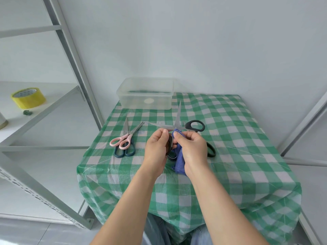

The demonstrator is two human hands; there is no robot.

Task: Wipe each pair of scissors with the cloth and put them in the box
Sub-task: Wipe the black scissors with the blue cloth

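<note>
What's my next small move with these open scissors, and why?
Probably slide the blue cloth in the right hand from the pivot out along the far-pointing blade of the open scissors that the left hand holds: the cloth sits at the blades' base, and both blades are bare.

No readable text — none anywhere.

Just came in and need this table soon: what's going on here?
A person is wiping scissors. The left hand grips a black-handled pair, blades spread wide, while the right hand presses a blue cloth near the pivot. A pink pair lies across a dark blue pair on the checked tablecloth. The clear box at the back looks empty.
</note>
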